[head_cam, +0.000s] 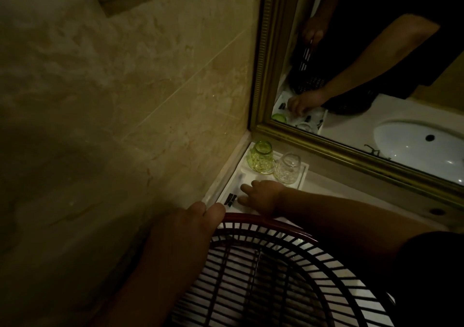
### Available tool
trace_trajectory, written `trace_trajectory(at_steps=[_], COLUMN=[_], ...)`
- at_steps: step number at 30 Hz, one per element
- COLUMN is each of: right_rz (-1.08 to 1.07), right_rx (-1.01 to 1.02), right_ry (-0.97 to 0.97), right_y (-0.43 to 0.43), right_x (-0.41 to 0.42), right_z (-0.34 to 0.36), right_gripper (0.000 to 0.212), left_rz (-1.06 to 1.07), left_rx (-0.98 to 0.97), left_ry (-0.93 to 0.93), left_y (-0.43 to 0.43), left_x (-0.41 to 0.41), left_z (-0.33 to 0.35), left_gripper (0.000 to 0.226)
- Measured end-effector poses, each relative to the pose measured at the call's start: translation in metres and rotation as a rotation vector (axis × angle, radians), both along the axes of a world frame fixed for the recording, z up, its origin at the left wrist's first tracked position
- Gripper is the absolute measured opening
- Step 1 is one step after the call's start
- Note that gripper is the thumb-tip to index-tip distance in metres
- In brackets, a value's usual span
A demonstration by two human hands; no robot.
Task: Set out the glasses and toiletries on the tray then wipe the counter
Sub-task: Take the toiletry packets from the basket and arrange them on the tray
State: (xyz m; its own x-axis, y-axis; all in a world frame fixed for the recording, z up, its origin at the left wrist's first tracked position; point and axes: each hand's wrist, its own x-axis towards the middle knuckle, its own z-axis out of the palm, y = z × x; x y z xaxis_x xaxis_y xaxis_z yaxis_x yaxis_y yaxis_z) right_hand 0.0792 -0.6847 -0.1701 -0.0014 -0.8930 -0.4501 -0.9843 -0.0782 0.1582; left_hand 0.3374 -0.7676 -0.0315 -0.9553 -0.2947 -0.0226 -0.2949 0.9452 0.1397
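In a dimly lit bathroom, a white tray (251,177) sits on the pale stone counter (341,188), pushed into the corner where the marble-tiled wall (125,100), filling 9 to 11 o'clock, meets a gilt-framed mirror (364,62) at 1 to 3 o'clock. Two glasses stand upside down at the tray's far end: a green glass (261,159) nearest the corner and a clear glass (287,168) touching it at its 3 o'clock. The right hand (261,196) rests on the tray with fingers loosely spread, fingertips just beside a black-labelled sachet (231,199). At 6 o'clock, the left hand (198,223) grips the rim of a dark red slatted basket (276,251). The mirror reflects a white basin (421,148).
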Motion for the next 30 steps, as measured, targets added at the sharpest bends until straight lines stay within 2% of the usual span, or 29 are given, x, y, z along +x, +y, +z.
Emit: trace_trajectory(at_steps=[3,8,14,17,19,20,22,25,27,30], right_rz=[-0.066,-0.087,-0.104,-0.093,-0.080,-0.086,-0.146,-0.221,-0.240,-0.293], right_rx=[0.103,0.236,0.156,0.095,-0.002,0.006,0.159,0.341,0.308,0.188], right_ry=[-0.072,-0.149,-0.221,-0.172,-0.099,-0.056,0.018,0.004,-0.050,-0.161], right_y=[0.003,0.008,0.005,0.007,0.011,0.011,0.010,0.007,0.004,0.001], right_x=[-0.002,-0.002,-0.001,0.000,0.001,0.002,0.005,0.011,0.013,0.017], right_z=[-0.003,-0.007,-0.007,0.000,0.009,0.013,0.018,0.019,0.021,0.018], right_gripper=[0.053,0.037,0.056,0.057,0.048,0.040,0.030,0.034,0.036,0.053], left_rz=[0.016,0.009,0.026,0.022,0.030,0.039,0.056,0.010,-0.028,-0.012], left_rx=[-0.008,0.006,0.025,0.022,0.030,0.045,0.082,0.067,0.046,0.033], left_ry=[-0.003,-0.012,-0.007,-0.013,-0.019,-0.026,-0.039,-0.081,-0.101,-0.081], left_y=[0.000,-0.003,-0.004,-0.004,-0.005,-0.007,-0.008,-0.007,-0.003,-0.002], left_x=[-0.001,-0.002,-0.002,-0.002,0.003,0.006,0.014,0.015,0.013,0.012], left_z=[0.000,-0.005,-0.010,-0.010,-0.011,-0.012,-0.013,-0.013,-0.012,-0.013], left_gripper=[0.032,0.035,0.037,0.033,0.031,0.032,0.032,0.035,0.038,0.036])
